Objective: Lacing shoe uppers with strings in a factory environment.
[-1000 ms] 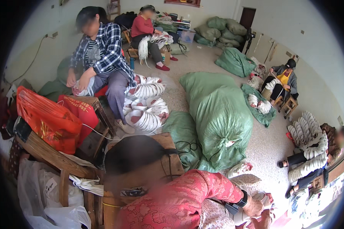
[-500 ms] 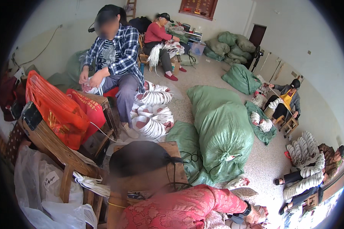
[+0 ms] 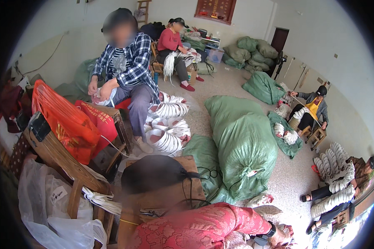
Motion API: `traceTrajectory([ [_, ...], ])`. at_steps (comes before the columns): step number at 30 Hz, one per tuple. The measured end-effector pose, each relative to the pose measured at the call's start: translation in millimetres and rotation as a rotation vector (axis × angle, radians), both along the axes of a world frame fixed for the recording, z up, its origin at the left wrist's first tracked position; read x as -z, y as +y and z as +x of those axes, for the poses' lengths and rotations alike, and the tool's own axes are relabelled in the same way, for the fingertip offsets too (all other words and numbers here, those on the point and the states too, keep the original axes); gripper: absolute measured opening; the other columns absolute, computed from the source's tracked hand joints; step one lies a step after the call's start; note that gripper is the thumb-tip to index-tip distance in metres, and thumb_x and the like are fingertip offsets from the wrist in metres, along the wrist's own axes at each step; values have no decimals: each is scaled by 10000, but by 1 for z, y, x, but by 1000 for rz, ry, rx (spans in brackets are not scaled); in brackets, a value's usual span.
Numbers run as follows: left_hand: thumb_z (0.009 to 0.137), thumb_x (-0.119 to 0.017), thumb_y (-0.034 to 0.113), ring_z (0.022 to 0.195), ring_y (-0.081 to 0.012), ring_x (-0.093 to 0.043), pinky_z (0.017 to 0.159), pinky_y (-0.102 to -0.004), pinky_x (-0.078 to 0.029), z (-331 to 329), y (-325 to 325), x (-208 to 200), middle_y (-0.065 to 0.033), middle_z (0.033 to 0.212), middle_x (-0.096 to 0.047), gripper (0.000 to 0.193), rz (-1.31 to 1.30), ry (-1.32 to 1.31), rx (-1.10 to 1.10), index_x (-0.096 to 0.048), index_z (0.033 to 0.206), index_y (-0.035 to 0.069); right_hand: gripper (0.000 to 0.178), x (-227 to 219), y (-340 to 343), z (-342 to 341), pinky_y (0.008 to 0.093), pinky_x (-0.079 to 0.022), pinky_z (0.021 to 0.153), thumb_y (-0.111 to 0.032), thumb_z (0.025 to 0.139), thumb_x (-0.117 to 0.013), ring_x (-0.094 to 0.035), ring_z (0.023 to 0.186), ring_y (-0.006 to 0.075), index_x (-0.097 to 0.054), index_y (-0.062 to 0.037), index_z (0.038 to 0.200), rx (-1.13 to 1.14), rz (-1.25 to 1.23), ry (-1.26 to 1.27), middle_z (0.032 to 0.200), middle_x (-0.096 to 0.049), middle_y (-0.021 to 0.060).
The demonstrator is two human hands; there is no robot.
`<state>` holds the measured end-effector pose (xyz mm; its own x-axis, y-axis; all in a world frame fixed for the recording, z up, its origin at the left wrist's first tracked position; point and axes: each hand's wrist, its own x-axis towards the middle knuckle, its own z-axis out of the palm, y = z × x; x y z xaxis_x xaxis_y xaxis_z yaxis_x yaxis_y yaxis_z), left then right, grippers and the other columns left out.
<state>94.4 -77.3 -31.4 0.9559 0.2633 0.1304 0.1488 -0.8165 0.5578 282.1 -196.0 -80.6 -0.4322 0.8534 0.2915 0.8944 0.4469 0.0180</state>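
Across the bottom lies my left arm in a red flower-patterned sleeve, with a black band on the wrist. My left hand [image 3: 281, 237] is at the lower right, fingers curled against reddish-and-white material [image 3: 287, 229]. What it grips is too small and partly hidden to name. Beside the wrist a dark grey object [image 3: 259, 240] shows, its kind unclear. Pale patterned cloth [image 3: 237, 240] lies under the forearm. Past the arm is a reddish-white bundle [image 3: 259, 201]. My right hand is out of view.
A wooden table [image 3: 137, 203] bears a dark rounded item [image 3: 153, 174]. Large green sacks [image 3: 245, 145] stand beyond. Left are a red plastic bag [image 3: 64, 120], a wooden frame [image 3: 62, 153] and clear plastic bags [image 3: 50, 199]. Seated people work around stacked white curved pieces [image 3: 166, 141].
My view has shifted slightly, so most things sit a little lower and further right. The person in the plaid shirt holds their head higher. My left arm stays nearly in place.
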Motion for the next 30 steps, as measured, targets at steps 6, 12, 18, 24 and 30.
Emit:
traceTrajectory([
  [6,740,-696,185,874,-328,-639,794,-421,-472,-1,10,50,-145,908,-662,492,-149,-245,-194,-486,1173,79,600,12,3,-6,556,-386,996,-196,841,-621,-415,1288,392,-419,-163,1404,-100,45,-5,1428,-412,194],
  [12,702,-693,310,1218,-364,-470,1037,-484,-387,-23,-18,-34,-217,1255,-513,676,134,-42,-13,-482,1277,25,557,34,-6,46,509,-451,949,-166,857,-598,-528,1199,377,-458,-81,1390,-1,-261,256,1376,-499,199],
  [18,684,-697,265,1037,-366,-602,917,-466,-495,-18,-10,-3,-200,1068,-631,529,232,-275,-132,-608,1139,9,548,-8,-13,-10,439,-521,821,-154,879,-577,-564,1103,369,-439,-36,1396,45,-167,156,1316,-526,222],
  [24,715,-684,235,1066,-329,-595,981,-462,-413,4,0,7,-188,1076,-630,528,0,-85,-109,-565,1177,10,547,-53,-30,-51,430,-518,836,-172,902,-559,-565,1107,348,-420,-30,1412,289,-311,112,1337,-501,251],
  [30,807,-643,170,1062,-271,-599,1073,-446,-244,30,15,64,-139,998,-656,482,-427,2,-184,-483,1235,19,549,-30,-23,-38,431,-509,865,-200,911,-552,-559,1129,340,-416,-22,1412,129,-37,-116,1353,-484,263],
])
